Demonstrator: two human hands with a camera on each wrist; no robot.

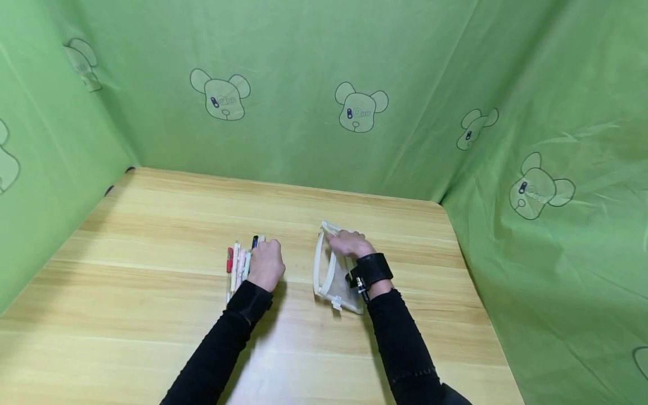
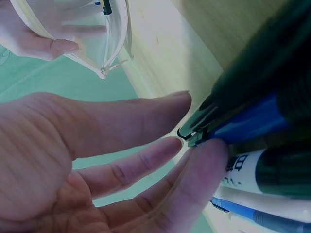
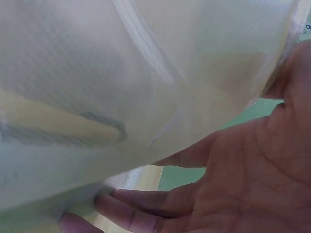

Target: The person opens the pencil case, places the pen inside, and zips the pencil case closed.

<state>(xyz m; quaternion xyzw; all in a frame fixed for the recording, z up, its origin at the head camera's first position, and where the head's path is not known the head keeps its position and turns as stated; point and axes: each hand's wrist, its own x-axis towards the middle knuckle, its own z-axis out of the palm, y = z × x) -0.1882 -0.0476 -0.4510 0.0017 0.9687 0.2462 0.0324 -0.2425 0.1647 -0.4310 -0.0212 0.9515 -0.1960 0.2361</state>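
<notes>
On the table to the left lies a row of several pens, among them a red-capped pen (image 1: 230,260), a white pen (image 1: 235,261) and a dark blue pen (image 1: 255,242). My left hand (image 1: 267,264) is over the row's right side. In the left wrist view, its thumb and fingers sit around the clip ends of a dark pen (image 2: 243,73) and a blue pen (image 2: 252,121), one fingertip overlapping them. My right hand (image 1: 350,244) grips the far rim of a translucent, white-edged zip pouch (image 1: 349,295), thumb at the opening, which gapes leftward.
The wooden table (image 1: 167,225) carries both pens and pouch. A green curtain (image 1: 293,146) printed with bear heads surrounds its back and sides. In the left wrist view, a small dark item (image 2: 105,7) shows within the pouch's opening.
</notes>
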